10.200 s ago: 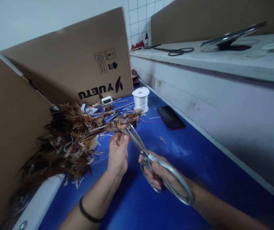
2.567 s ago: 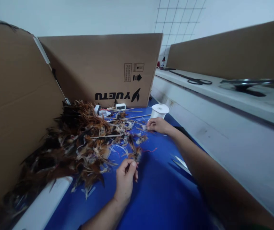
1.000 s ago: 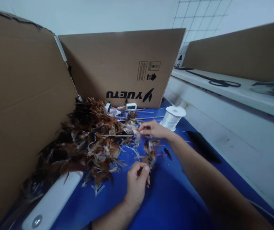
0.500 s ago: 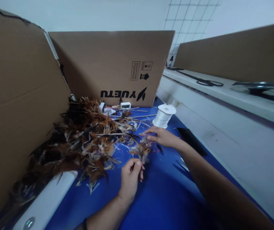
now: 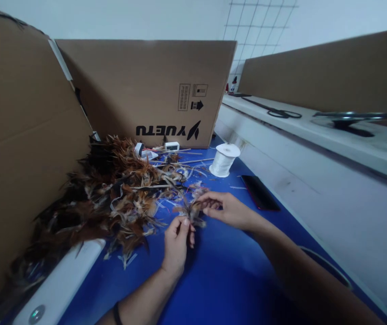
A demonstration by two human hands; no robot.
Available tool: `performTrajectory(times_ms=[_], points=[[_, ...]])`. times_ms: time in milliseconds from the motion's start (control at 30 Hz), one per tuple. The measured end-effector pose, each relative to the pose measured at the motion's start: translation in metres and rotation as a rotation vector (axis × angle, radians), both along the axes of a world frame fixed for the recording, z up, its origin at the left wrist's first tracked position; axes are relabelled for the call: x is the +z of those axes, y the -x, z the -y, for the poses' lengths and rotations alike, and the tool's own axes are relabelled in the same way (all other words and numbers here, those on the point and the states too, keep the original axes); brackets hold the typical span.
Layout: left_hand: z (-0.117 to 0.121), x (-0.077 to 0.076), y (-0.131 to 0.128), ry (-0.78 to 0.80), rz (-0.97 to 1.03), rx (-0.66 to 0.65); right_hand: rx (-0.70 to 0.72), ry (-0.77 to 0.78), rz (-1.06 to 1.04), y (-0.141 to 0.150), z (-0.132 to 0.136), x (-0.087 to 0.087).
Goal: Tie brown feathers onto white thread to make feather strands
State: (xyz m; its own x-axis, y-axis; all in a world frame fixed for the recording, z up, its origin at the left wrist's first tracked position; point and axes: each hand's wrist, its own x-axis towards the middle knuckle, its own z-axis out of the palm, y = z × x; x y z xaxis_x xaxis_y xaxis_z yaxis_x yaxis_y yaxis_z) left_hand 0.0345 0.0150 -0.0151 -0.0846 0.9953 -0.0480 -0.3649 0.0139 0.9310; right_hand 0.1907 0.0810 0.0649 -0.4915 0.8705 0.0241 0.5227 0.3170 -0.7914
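Over the blue table (image 5: 210, 271), my left hand (image 5: 177, 241) is closed, thumb against fingers, on the base of a small bunch of brown and grey feathers (image 5: 193, 212). My right hand (image 5: 225, 208) reaches in from the right, its fingers curled together at the bunch's right side and touching it. Whether a single feather is pinched in those fingertips is too small to make out. Left of both hands spreads a large heap of brown, black and tan feathers (image 5: 112, 194), with pale strips and thin sticks among them.
A spool of white ribbon (image 5: 225, 160) stands at the back right, near a dark phone (image 5: 260, 192). Cardboard panels (image 5: 128, 85) wall off the back and left. A long white device (image 5: 61, 280) lies front left. Scissors (image 5: 284, 113) rest on the right ledge (image 5: 261, 106).
My right hand has come down toward the feather bunch, and its fingers have closed in at the bunch's side. My left hand keeps hold of the bunch. The view has shifted slightly right.
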Motion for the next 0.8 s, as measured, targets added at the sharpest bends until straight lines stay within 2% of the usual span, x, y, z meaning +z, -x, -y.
performTrajectory(times_ms=[100,267,400,500,667,800], points=[[-0.002,0.002,0.001,0.007,0.041,0.052,-0.132,-0.087,0.086,-0.006,-0.003,-0.006],[-0.005,0.003,0.004,0.001,0.089,0.135,-0.146,-0.201,0.238,-0.009,-0.014,-0.017],[-0.007,0.003,0.006,-0.028,0.091,0.193,-0.207,-0.332,0.367,-0.005,-0.038,-0.023],[-0.007,0.004,0.006,-0.039,0.083,0.209,-0.261,-0.357,0.408,0.001,-0.063,-0.03],[-0.002,0.004,0.005,-0.063,0.0,0.143,-0.237,-0.301,0.43,0.009,-0.096,-0.044],[0.004,0.001,0.003,-0.106,-0.15,0.005,-0.229,-0.276,0.354,0.005,-0.103,-0.038]])
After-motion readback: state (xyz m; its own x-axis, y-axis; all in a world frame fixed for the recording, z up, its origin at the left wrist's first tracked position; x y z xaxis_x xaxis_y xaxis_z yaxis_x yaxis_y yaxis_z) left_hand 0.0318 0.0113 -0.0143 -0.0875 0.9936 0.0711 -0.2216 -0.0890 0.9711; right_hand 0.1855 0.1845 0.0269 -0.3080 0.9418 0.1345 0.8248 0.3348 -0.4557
